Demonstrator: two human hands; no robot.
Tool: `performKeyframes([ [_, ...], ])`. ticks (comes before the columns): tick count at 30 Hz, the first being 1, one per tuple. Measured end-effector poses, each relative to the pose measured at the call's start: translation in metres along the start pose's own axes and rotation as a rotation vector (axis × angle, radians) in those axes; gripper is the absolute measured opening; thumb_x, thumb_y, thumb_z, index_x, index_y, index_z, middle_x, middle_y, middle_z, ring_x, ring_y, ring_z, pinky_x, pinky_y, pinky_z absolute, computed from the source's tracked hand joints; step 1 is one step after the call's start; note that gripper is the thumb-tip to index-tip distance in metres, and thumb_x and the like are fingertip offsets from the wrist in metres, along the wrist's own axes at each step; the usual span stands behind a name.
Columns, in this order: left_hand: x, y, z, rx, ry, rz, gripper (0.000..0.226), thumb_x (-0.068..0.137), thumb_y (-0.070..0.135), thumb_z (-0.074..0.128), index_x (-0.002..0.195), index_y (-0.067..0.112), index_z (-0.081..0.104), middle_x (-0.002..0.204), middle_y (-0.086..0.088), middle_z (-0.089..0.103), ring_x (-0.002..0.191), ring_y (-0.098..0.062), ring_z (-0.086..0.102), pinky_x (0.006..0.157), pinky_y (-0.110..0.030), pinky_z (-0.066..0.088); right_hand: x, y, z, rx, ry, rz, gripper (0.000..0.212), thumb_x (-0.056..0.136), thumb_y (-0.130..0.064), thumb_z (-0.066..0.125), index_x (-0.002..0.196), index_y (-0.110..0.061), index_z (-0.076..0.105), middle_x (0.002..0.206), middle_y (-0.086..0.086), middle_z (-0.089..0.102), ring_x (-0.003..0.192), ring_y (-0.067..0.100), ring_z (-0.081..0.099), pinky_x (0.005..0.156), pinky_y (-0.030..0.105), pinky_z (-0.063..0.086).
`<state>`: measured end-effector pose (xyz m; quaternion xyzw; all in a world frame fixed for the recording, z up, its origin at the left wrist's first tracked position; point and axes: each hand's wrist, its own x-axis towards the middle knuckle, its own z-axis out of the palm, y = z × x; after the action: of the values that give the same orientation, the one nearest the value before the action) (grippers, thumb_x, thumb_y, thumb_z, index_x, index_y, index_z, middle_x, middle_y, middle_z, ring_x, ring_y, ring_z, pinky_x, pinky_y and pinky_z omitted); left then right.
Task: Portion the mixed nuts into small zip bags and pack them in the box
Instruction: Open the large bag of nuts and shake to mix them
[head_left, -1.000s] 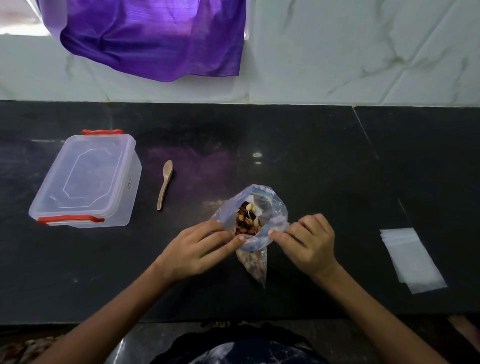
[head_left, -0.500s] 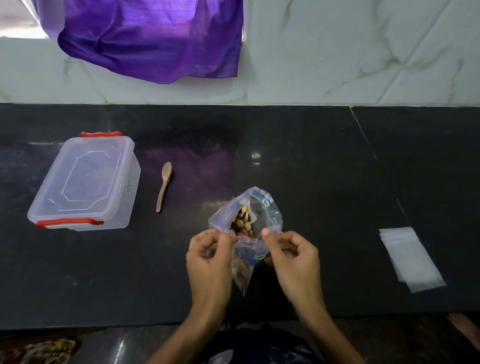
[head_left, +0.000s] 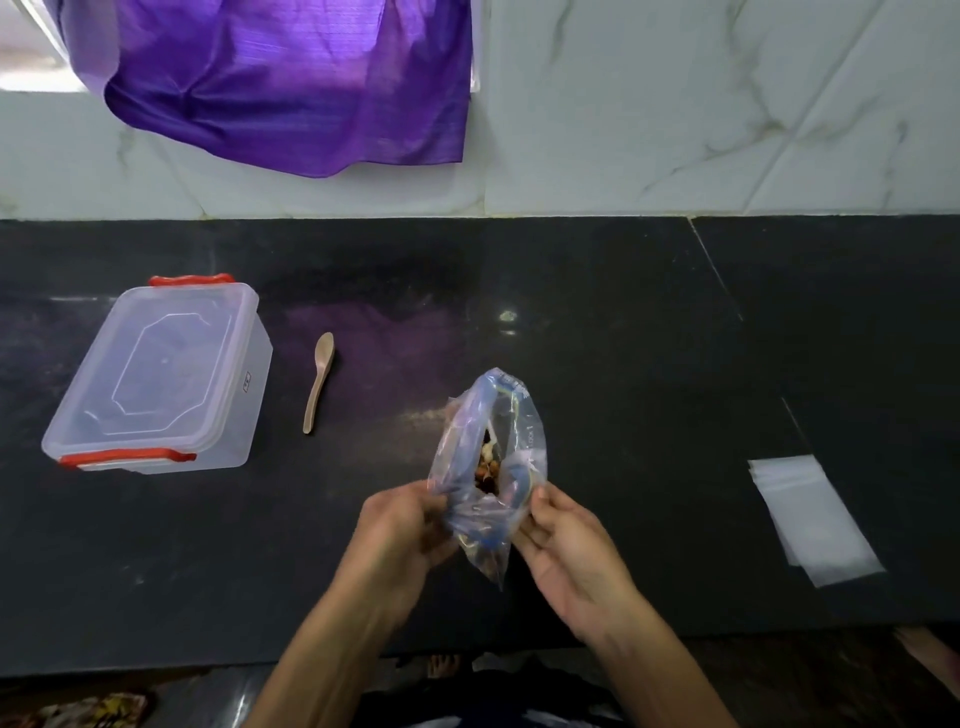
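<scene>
1. The big bag of nuts (head_left: 488, 467) is held up over the counter (head_left: 597, 338), between the two hands.
2. The left hand (head_left: 400, 535) pinches one side of the bag's open top. The right hand (head_left: 563, 545) pinches the other side.
3. The bag looks thin, soft and floppy. The nuts likely make it heavy at the bottom, below the grip.
4. Best to hold it near the top edge, so nuts don't spill.
</scene>
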<state>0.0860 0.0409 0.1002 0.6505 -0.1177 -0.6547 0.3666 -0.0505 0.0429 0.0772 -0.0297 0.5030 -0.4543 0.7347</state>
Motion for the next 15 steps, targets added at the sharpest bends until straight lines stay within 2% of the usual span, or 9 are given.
performKeyframes([
  [2, -0.001, 0.000, 0.000, -0.001, -0.003, -0.113, 0.023, 0.093, 0.005, 0.041, 0.090, 0.010, 0.064, 0.077, -0.007, 0.058, 0.070, -0.018, 0.049, 0.066, -0.034, 0.039, 0.001, 0.000, 0.001, -0.016, 0.006, 0.000, 0.026, 0.099, -0.001, 0.037, 0.104, 0.001, 0.062, 0.106, 0.021, 0.067, 0.092, 0.025, 0.066, 0.078, 0.033, 0.054],
  [3, 0.000, -0.001, 0.000, 0.046, 0.013, -0.105, 0.022, 0.094, 0.008, 0.043, 0.089, 0.012, 0.064, 0.075, -0.005, 0.055, 0.068, -0.016, 0.045, 0.065, -0.033, 0.037, 0.002, -0.001, 0.002, -0.046, 0.013, -0.008, 0.026, 0.099, -0.002, 0.036, 0.106, 0.001, 0.061, 0.107, 0.022, 0.067, 0.093, 0.026, 0.066, 0.078, 0.033, 0.054],
  [5, 0.000, -0.003, 0.000, 0.109, -0.005, -0.055, 0.017, 0.095, 0.015, 0.050, 0.092, 0.009, 0.065, 0.076, -0.005, 0.063, 0.069, -0.017, 0.053, 0.064, -0.032, 0.039, 0.003, -0.001, 0.004, -0.129, 0.015, -0.038, 0.027, 0.100, -0.004, 0.036, 0.106, -0.001, 0.062, 0.104, 0.020, 0.068, 0.093, 0.026, 0.066, 0.074, 0.033, 0.055],
  [8, -0.001, -0.004, 0.001, 0.033, -0.085, -0.033, 0.020, 0.095, 0.021, 0.055, 0.095, 0.004, 0.066, 0.086, -0.012, 0.074, 0.075, -0.021, 0.069, 0.066, -0.030, 0.054, 0.004, -0.002, 0.006, -0.238, 0.027, -0.080, 0.027, 0.100, -0.006, 0.036, 0.100, -0.003, 0.064, 0.095, 0.015, 0.071, 0.089, 0.025, 0.068, 0.077, 0.034, 0.055],
  [10, 0.001, -0.005, 0.000, -0.088, -0.104, -0.044, 0.022, 0.097, 0.019, 0.050, 0.090, 0.005, 0.065, 0.077, -0.009, 0.074, 0.067, -0.018, 0.070, 0.062, -0.030, 0.056, 0.005, -0.005, 0.005, -0.287, 0.028, -0.068, 0.028, 0.100, -0.010, 0.038, 0.105, -0.001, 0.064, 0.101, 0.020, 0.070, 0.094, 0.030, 0.068, 0.080, 0.037, 0.055],
  [12, 0.003, -0.008, 0.000, -0.138, -0.132, -0.118, 0.023, 0.099, 0.016, 0.045, 0.088, 0.009, 0.064, 0.073, -0.006, 0.072, 0.071, -0.020, 0.066, 0.067, -0.032, 0.049, 0.009, -0.009, 0.003, -0.397, 0.027, -0.035, 0.036, 0.101, -0.029, 0.039, 0.112, -0.006, 0.064, 0.106, 0.017, 0.070, 0.097, 0.029, 0.068, 0.084, 0.040, 0.055],
  [14, 0.004, -0.011, 0.000, -0.047, -0.136, -0.127, 0.022, 0.099, 0.012, 0.044, 0.094, 0.013, 0.065, 0.078, -0.005, 0.069, 0.074, -0.018, 0.058, 0.066, -0.031, 0.041, 0.014, -0.013, 0.003, -0.559, 0.020, -0.023, 0.045, 0.096, -0.052, 0.038, 0.115, -0.020, 0.063, 0.109, 0.009, 0.070, 0.098, 0.024, 0.068, 0.090, 0.042, 0.053],
  [15, 0.005, -0.012, -0.001, 0.005, -0.132, -0.119, 0.022, 0.098, 0.008, 0.044, 0.097, 0.012, 0.065, 0.079, -0.006, 0.066, 0.071, -0.016, 0.055, 0.063, -0.029, 0.039, 0.014, -0.016, 0.005, -0.644, 0.012, -0.037, 0.044, 0.094, -0.055, 0.040, 0.114, -0.024, 0.063, 0.108, 0.005, 0.071, 0.098, 0.020, 0.068, 0.091, 0.041, 0.053],
])
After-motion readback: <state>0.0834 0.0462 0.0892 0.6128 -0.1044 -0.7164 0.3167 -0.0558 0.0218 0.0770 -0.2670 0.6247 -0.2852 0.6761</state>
